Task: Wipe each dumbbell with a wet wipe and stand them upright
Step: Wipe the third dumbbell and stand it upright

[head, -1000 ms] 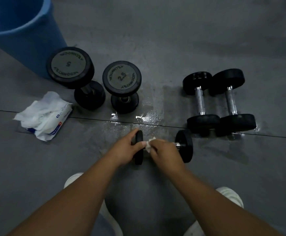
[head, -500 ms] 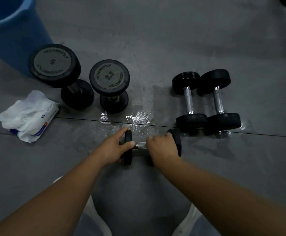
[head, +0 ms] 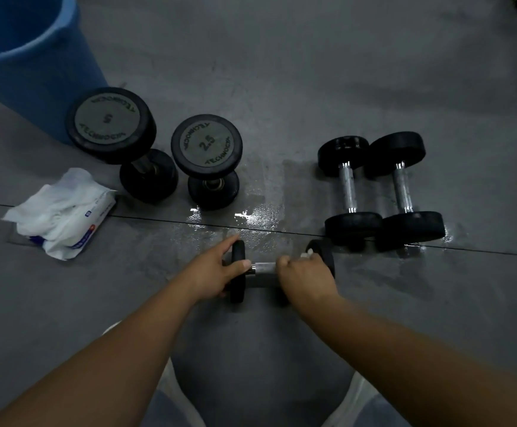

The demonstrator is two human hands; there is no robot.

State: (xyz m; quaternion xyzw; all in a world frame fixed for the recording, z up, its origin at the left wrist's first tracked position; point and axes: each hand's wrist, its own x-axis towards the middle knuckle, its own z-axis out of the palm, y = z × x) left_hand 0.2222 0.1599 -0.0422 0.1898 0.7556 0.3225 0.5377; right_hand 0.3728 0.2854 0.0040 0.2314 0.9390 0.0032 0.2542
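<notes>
A small black dumbbell [head: 265,268] with a metal handle lies sideways on the grey floor in front of me. My left hand [head: 212,271] grips its left weight plate, thumb on the inner face. My right hand [head: 305,277] is curled round the handle's right end beside the right plate, holding a white wet wipe [head: 308,253] that peeks out above the fingers. Two black dumbbells stand upright at the back left, one marked 5 [head: 111,126], one marked 2.5 [head: 206,146]. Two more dumbbells [head: 348,189] [head: 402,188] lie flat at the right.
A pack of wet wipes [head: 63,211] with loose wipes on top lies at the left. A blue bucket [head: 26,57] stands at the back left. The floor [head: 251,217] between the dumbbells is wet and shiny. My white shoes [head: 359,396] show at the bottom.
My right hand has slid with the wipe along the handle from its left part to the right end by the plate. My left hand stays on the left plate.
</notes>
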